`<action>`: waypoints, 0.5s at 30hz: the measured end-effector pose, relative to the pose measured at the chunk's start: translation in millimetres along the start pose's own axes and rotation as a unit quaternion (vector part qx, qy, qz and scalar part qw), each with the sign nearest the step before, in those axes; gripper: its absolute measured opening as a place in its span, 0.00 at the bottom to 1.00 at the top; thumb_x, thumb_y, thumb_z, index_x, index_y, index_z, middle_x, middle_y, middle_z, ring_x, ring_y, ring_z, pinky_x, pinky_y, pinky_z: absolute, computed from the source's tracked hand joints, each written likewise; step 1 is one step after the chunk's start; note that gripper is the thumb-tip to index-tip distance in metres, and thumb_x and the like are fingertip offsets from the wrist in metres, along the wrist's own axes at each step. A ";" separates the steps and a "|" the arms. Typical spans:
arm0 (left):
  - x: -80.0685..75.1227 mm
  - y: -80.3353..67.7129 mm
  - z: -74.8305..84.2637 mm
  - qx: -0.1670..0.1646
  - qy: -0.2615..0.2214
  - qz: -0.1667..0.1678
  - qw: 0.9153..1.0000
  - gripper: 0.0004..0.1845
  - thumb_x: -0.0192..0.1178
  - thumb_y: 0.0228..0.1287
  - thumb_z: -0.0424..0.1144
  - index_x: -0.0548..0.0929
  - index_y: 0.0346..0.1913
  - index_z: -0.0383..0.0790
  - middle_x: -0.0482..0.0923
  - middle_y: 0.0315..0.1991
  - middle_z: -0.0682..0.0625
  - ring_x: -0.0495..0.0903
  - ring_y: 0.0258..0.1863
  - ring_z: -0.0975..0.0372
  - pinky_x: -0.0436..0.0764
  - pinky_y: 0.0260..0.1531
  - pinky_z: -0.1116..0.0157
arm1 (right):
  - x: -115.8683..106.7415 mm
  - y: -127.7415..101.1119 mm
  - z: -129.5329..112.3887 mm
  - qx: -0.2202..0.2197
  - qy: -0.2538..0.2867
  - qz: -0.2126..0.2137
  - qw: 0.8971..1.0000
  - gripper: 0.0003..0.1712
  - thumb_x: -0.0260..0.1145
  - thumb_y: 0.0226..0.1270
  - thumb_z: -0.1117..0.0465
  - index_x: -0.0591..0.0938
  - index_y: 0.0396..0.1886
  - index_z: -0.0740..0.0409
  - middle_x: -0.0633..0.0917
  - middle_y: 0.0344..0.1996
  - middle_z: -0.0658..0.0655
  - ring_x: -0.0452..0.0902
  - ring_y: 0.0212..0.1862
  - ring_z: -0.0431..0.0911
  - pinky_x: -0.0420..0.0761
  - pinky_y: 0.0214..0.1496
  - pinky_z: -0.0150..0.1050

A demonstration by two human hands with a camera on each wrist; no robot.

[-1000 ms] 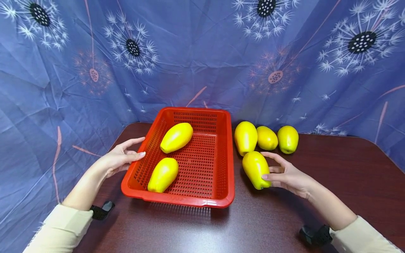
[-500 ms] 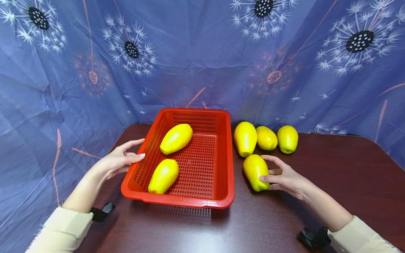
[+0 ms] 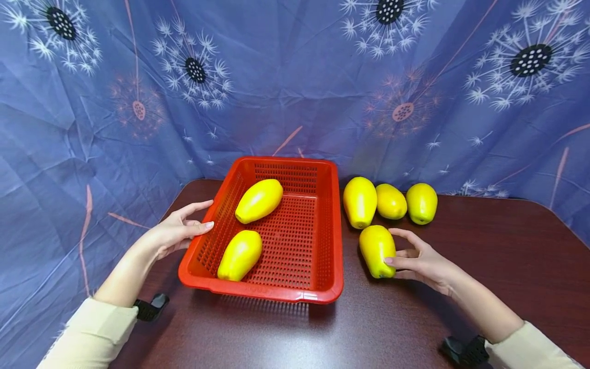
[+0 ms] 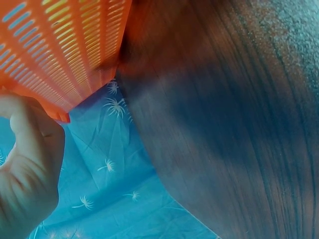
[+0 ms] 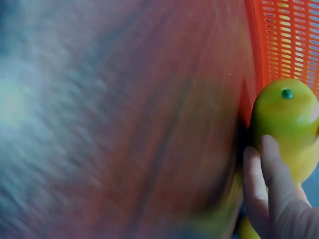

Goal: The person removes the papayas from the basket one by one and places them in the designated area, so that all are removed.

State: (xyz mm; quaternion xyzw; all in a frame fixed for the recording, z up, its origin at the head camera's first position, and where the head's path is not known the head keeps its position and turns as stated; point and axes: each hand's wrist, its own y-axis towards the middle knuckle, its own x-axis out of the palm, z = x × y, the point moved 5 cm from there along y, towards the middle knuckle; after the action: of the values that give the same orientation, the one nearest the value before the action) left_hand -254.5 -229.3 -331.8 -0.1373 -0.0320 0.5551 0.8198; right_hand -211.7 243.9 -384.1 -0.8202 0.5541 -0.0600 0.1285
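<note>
My left hand (image 3: 177, 230) grips the left rim of a red perforated plastic basket (image 3: 338, 246), thumb over the rim and fingers on the outside. In the left wrist view, the hand (image 4: 30, 159) shows beside the basket wall (image 4: 75, 55). Two yellow papayas lie inside, a far one (image 3: 259, 201) and a near one (image 3: 239, 255). To the right of the basket, my right hand (image 3: 421, 261) holds another yellow papaya (image 3: 375, 248) between thumb and fingers. The right wrist view shows this papaya's greenish end (image 5: 284, 112) with a small green stem, fingers against its side.
Behind the held papaya, three more yellow fruits stand in a row on the dark wooden table (image 3: 488, 246): a large one (image 3: 359, 202), a smaller one (image 3: 391, 201) and a greenish one (image 3: 421, 204). A blue dandelion-print cloth (image 3: 295, 77) hangs behind the table.
My right hand and its papaya have shifted slightly nearer and to the right, away from the large papaya behind. The left hand and basket stay put.
</note>
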 end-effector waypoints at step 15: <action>-0.2 1.0 -0.3 0.003 -0.002 -0.004 1.000 0.41 0.58 0.64 0.34 0.46 0.74 0.42 0.81 0.33 0.47 0.83 0.34 0.59 0.82 0.38 0.57 | 0.1 0.9 5.7 -0.017 0.056 -0.033 0.998 0.36 0.60 0.66 0.68 0.53 0.68 0.57 0.79 0.40 0.55 0.81 0.43 0.47 0.80 0.47 0.44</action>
State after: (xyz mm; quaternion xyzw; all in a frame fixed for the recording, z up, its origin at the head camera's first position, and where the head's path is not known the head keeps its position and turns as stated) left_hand -255.5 -229.1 -332.3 -0.1336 -0.0323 0.5524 0.8221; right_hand -211.1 244.3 -389.8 -0.8358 0.5336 -0.1006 0.0814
